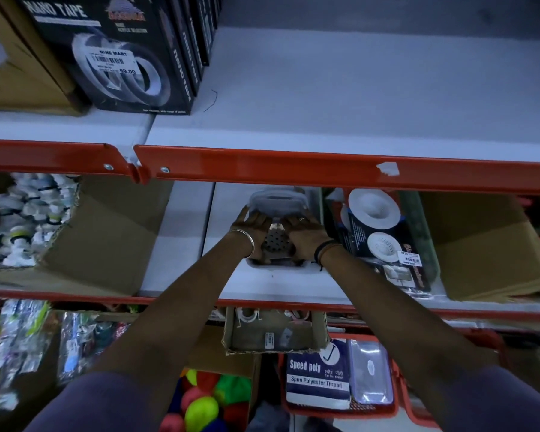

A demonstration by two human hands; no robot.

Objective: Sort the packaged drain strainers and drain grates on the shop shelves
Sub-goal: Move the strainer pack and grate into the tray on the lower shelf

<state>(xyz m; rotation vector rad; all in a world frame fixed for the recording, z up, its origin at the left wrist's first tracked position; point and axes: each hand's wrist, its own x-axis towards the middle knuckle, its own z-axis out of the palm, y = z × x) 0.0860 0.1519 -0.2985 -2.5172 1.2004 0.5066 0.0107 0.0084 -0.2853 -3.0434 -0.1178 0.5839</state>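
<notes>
On the white middle shelf (262,285) lies a square metal drain grate (275,244) in clear packaging, its round perforated centre showing between my hands. My left hand (252,224) presses on its left side and my right hand (306,235) on its right side. Just behind it a second clear pack (276,199) sits against my fingertips. To the right, packaged white round drain strainers (374,210) on dark cards lean in a row, with another strainer pack (384,246) in front.
A red shelf rail (293,168) crosses above my hands. Black nano tape boxes (122,54) stand on the top shelf. Cardboard boxes (106,238) flank the middle shelf on both sides. Below hang a small carton (275,335), a thread box (317,374) and coloured balls (206,400).
</notes>
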